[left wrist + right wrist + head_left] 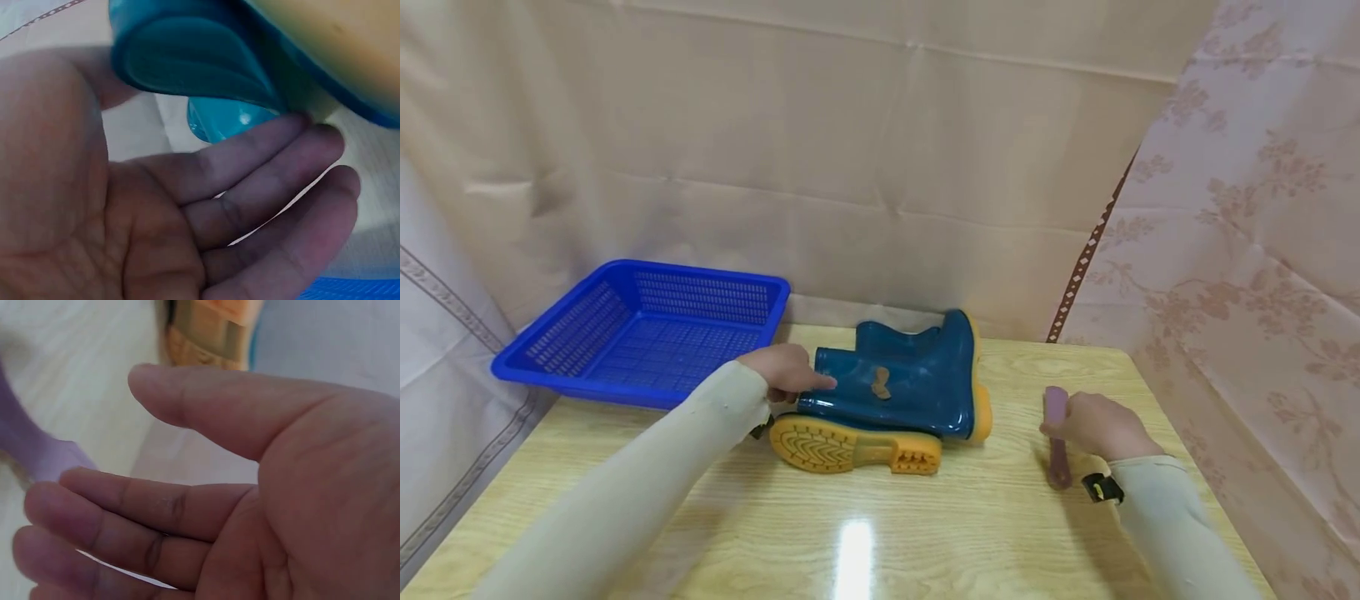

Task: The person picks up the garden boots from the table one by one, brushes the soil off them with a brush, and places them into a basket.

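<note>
The crossed boots hide much of each other: the upper boot (925, 383) lies on its side over the middle of the lower boot (853, 446), whose yellow sole faces the front; the left hand (786, 372) covers part of the upper boot's shaft end, and the right wrist view cuts off the purple tool (1056, 405), its kind unclear. The left grip is spread around the shaft end, a digit laid on top, fingers nearly straight; the right hand (1097, 425) has its grip open beside the tool, though whether a fingertip touches it I cannot tell. The blue basket (595, 392) bounds the left, a curtain (820, 167) the back; bare table (955, 517) runs between boots and tool and toward the front
</note>
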`<state>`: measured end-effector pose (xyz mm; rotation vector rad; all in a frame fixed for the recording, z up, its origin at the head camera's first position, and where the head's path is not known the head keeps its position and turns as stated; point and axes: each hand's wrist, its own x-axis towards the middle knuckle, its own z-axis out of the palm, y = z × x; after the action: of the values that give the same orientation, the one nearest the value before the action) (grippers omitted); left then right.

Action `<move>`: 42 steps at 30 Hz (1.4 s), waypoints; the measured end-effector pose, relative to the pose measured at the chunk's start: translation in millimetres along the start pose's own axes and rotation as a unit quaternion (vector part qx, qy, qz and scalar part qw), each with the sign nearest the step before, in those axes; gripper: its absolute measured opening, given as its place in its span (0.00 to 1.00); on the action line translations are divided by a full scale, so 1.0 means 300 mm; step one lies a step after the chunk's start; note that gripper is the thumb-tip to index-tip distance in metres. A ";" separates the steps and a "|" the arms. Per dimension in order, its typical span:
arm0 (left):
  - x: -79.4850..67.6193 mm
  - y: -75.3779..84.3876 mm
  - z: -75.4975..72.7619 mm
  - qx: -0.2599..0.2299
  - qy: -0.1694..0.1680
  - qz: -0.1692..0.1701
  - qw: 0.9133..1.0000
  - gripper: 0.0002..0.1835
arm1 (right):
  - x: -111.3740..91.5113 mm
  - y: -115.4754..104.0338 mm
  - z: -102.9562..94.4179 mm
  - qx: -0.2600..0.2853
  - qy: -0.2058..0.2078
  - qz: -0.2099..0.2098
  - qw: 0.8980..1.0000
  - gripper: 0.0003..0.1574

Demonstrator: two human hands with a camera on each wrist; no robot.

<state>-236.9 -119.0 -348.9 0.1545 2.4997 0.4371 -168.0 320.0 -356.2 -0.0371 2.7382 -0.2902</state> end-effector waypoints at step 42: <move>-0.046 0.042 -0.046 -0.255 0.004 0.114 0.960 0.12 | 0.024 0.083 0.111 0.054 0.018 0.000 0.998 0.25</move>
<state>-233.3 -113.9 -326.3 0.2334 2.2969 1.1595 -161.7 337.2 -394.3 -0.0015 2.7542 -0.4417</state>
